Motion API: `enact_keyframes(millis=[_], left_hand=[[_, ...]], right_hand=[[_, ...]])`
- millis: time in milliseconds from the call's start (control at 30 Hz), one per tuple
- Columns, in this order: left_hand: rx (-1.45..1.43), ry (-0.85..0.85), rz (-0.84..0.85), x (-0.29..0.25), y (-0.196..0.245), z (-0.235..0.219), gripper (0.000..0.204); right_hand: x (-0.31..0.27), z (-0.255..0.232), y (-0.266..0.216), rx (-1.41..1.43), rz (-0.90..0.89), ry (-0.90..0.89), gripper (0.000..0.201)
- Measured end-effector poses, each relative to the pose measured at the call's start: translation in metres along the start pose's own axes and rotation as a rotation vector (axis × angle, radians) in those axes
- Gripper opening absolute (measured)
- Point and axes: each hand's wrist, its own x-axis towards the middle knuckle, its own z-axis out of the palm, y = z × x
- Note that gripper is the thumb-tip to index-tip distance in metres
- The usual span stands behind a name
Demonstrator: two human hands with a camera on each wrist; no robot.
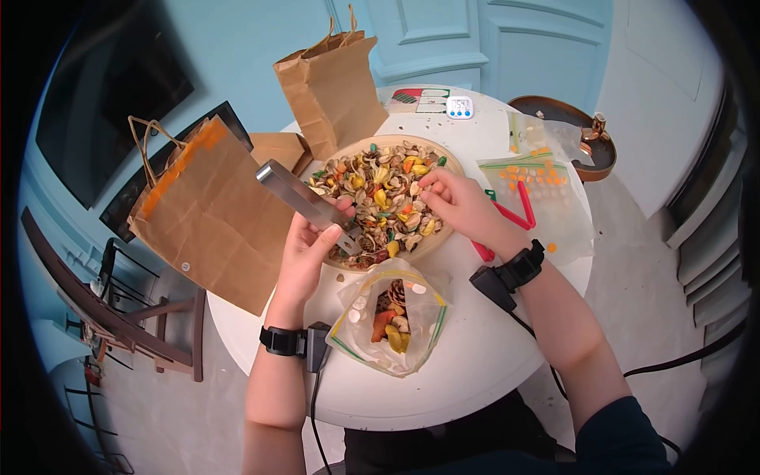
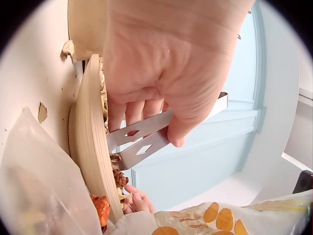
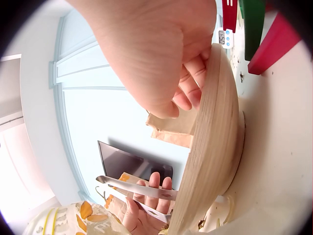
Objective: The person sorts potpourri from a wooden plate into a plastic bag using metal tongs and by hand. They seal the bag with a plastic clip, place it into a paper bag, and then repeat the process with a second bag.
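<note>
My left hand (image 1: 305, 249) grips metal tongs (image 1: 297, 190) between thumb and fingers, with their tips down at the near left of a wide wooden bowl (image 2: 90, 142). The tongs' two arms stand apart in the left wrist view. Dried potpourri (image 1: 380, 194) in brown, yellow, orange and green fills the bowl. Over its right side, my right hand (image 1: 459, 206) is bent loosely, fingertips right at the pieces, with nothing visible between thumb and fingers. In front of the bowl, a clear zip bag (image 1: 364, 340) stands open with a pine cone and dried pieces inside.
Brown paper bags (image 1: 214, 214) (image 1: 332, 95) stand left and behind. Right of the bowl are red-handled tongs (image 1: 514, 214) and a flat zip bag (image 1: 554, 206) with orange shapes. A timer (image 1: 459, 108) sits at the back of the white table (image 1: 459, 380).
</note>
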Motion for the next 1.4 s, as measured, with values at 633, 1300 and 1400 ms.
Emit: enact_keyframes(millis=[633, 1300, 1400], left_hand=[[0.054, 0.042, -0.004, 0.001, -0.008, 0.003, 0.031], [-0.445, -0.140, 0.127, -0.020, 0.039, 0.016, 0.029], [-0.409, -0.149, 0.072, -0.021, 0.040, 0.019, 0.033]], right_hand=[[0.001, 0.002, 0.001, 0.001, -0.019, 0.008, 0.019], [-0.019, -0.011, -0.053, 0.518, -0.309, -0.984, 0.029], [-0.020, -0.007, -0.051, 0.381, -0.356, -0.988, 0.030]])
